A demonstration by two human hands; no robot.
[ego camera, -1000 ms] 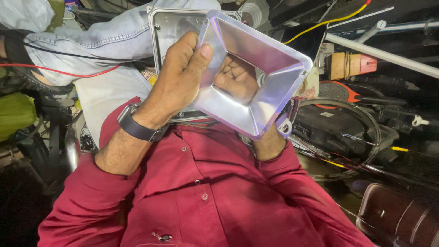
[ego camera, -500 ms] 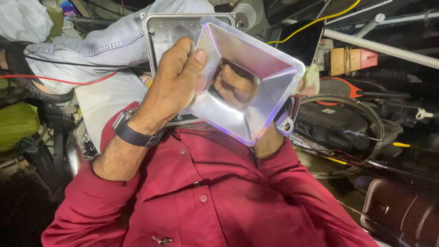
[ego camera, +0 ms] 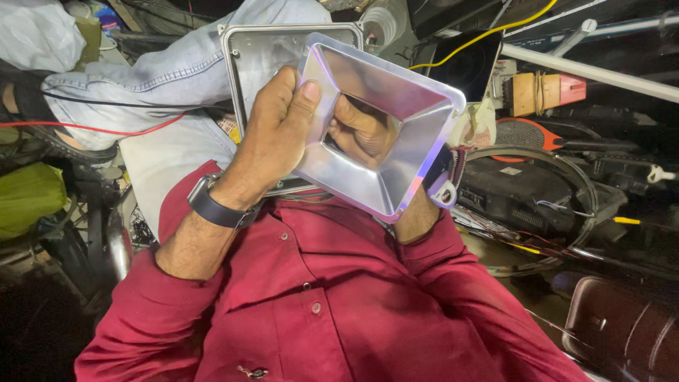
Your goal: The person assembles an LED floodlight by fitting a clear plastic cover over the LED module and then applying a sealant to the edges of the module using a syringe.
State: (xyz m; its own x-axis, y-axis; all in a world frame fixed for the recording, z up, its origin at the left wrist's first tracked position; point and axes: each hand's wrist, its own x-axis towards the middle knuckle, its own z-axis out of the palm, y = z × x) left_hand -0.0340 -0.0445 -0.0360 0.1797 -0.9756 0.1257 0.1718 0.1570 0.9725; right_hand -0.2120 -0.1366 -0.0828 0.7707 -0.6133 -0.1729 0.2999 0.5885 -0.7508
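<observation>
Holding the shiny square reflector (ego camera: 382, 134) up in front of your chest, you've got your left hand (ego camera: 272, 138) clamped on its near edge, thumb hooked over the rim and fingers (ego camera: 283, 85) wrapped round the back. Your right hand (ego camera: 417, 212) is mostly hidden behind the far corner; only the wrist shows below it, and what looks like its fingers shows through the square hole in the middle. So I can't tell how it's gripping, just that it's propping that side.

What's changed over the last second: not a lot. The reflector has tipped a touch and slid slightly to your right, and your thumb has crept a bit further over the rim. Looks to me like you're turning it to line it up rather than letting go.

Right behind your left fingers sits the grey metal housing (ego camera: 258, 53), open side facing you, touching or very nearly touching the reflector's back edge.

Packages and labels: beyond your right fingers there's a small tan-and-red box (ego camera: 548, 92), well apart. A yellow cable (ego camera: 495, 32) runs above it. Far out past your left fingers is a white bag (ego camera: 35, 35) and a green bundle (ego camera: 28, 198). No label is clear enough to describe.
</observation>
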